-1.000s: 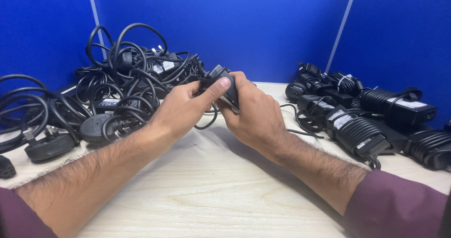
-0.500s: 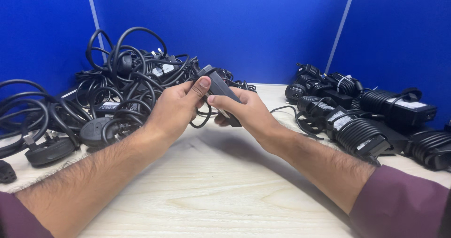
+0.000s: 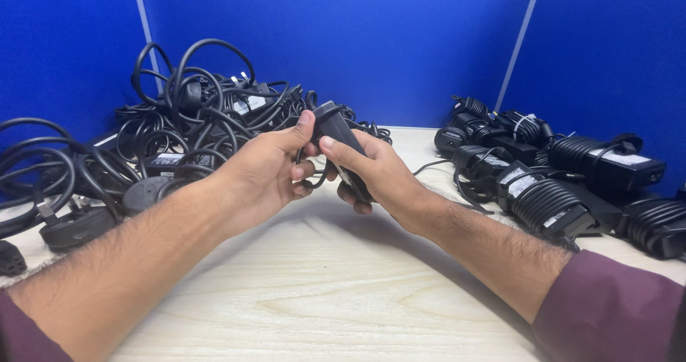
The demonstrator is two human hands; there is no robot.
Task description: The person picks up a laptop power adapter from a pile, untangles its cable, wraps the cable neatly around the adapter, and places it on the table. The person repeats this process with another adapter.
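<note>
Both my hands hold one black power adapter brick (image 3: 334, 125) above the middle of a light wooden table (image 3: 321, 298). My right hand (image 3: 371, 172) wraps around the brick from below, thumb lying along its top. My left hand (image 3: 264, 172) pinches the brick's far end with thumb and fingers, and a loop of thin black cable (image 3: 314, 180) hangs between the two palms. Most of the brick's lower half is hidden by my right fingers.
A tangled heap of black cables and adapters (image 3: 164, 133) fills the left and back left of the table. On the right lie several adapters with neatly coiled cords (image 3: 557, 183). Blue partition walls (image 3: 343, 40) close off the back and sides.
The adapter has been lifted slightly and tilted more upright in my hands. My right hand turned so its palm faces up under the brick, and my left fingers shifted to its tip.
</note>
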